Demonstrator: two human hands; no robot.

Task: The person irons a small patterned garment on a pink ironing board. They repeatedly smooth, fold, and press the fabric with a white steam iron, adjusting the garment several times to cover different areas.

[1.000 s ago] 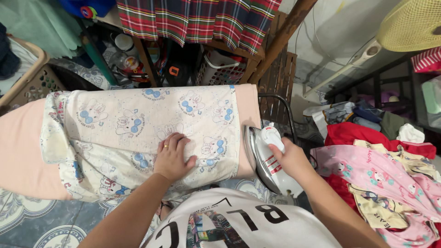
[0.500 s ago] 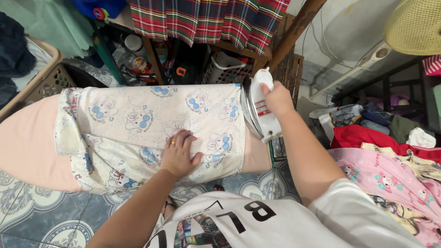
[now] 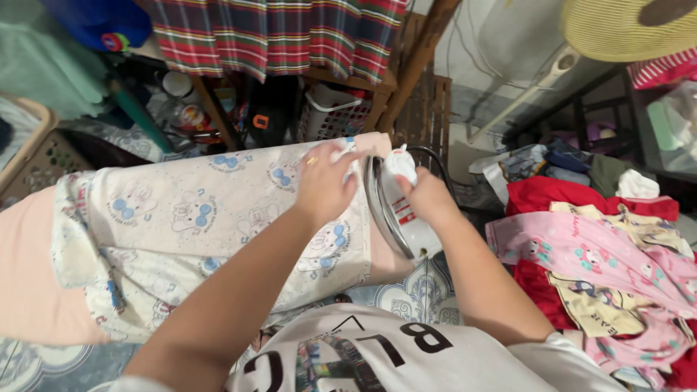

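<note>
Right hand (image 3: 425, 194) is closed around the handle of the white iron (image 3: 398, 210), which it holds tipped on its side over the right end of the ironing board (image 3: 29, 290), its shiny soleplate facing the printed cloth (image 3: 181, 232). Left hand (image 3: 324, 181) lies open and flat on the cloth, fingers spread near the far right corner of the board, just beside the iron; it grips nothing.

The board is the largest thing, with a peach cover, and the cream cloth with blue cartoon figures covers most of it. To do this step well, I think the flat hand should keep the fabric stretched smooth while staying clear of the hot plate, because the two are very close now. The iron should come down level onto the cloth, not on its edge.

About edges: the cloth hangs over the near edge of the board, and at the board's right end a strip of bare cover shows. Left of the flat hand there is long open cloth for moving the iron. Right of the board, room is tight: a pile of clothes (image 3: 602, 268) in red and pink lies near. Beyond the board's far edge stand a white basket (image 3: 330, 112) and a hanging plaid cloth (image 3: 276, 33).
</note>
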